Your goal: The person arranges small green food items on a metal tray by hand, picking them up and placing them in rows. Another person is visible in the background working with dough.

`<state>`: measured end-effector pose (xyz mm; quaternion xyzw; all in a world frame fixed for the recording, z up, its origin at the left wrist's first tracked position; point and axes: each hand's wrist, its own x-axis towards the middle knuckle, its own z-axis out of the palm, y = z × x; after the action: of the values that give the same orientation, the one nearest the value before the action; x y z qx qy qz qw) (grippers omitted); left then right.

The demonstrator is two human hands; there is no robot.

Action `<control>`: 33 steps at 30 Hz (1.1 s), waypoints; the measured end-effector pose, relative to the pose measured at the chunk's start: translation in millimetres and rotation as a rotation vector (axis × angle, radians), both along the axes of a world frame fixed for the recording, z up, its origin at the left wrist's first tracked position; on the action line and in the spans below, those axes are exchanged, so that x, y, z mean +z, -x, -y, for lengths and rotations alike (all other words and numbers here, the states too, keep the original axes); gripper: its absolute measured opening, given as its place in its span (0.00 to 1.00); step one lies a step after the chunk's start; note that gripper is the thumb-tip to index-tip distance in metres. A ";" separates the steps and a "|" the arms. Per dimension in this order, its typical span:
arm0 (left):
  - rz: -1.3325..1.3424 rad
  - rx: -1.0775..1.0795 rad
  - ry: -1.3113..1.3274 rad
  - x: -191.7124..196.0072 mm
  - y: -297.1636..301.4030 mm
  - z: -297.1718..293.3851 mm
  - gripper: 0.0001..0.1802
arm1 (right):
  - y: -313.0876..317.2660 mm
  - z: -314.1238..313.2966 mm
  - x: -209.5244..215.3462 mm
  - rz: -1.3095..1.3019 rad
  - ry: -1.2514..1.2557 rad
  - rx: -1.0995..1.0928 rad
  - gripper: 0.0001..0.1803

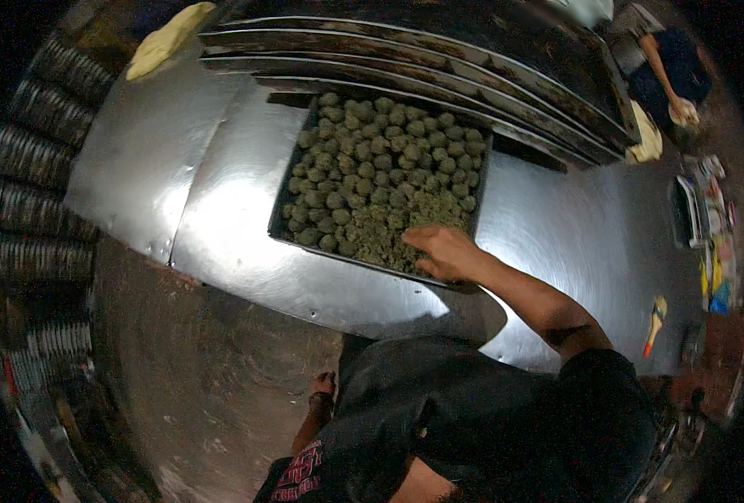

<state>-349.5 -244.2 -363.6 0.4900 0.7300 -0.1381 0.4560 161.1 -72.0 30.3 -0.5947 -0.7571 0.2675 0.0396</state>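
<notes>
A dark rectangular tray [277, 205] holds many round greenish-brown balls [372, 142], packed close together. A loose, crumbly mass [388, 226] of the same colour fills its near right part. Over that mass, at the tray's near edge, is my right hand [445, 253], reaching in from the right. Its fingers and thumb are bent but stand apart, and their tips touch the crumbly mix. Down beside my body, away from the table, hangs my left hand [326, 384]. It is small and in shadow, so its fingers are hard to make out.
The tray rests on a shiny metal table [246, 268]. Several large dark trays [439, 59] stand behind it. Yellowish cloths [166, 42] lie at the far corners. A brush [656, 325] lies at right. Stacked trays [36, 180] line the left. Another person's arm [661, 71] shows far right.
</notes>
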 end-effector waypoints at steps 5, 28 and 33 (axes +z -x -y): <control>0.120 0.074 -0.108 28.4 -8.9 24.1 0.18 | 27.5 -28.1 -15.7 0.134 -0.120 0.056 0.32; 0.593 0.064 0.078 44.2 -18.2 -322.7 0.20 | 14.9 -32.4 -34.3 0.267 -0.230 -0.558 0.15; 0.553 -0.087 0.025 65.4 -75.4 -333.4 0.22 | 33.8 -27.7 -45.5 0.481 -0.219 -0.652 0.09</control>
<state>-274.1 89.2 -298.2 0.5344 0.5543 -0.0276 0.6375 127.3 -44.2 -15.2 -0.8411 -0.5407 0.0125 0.0072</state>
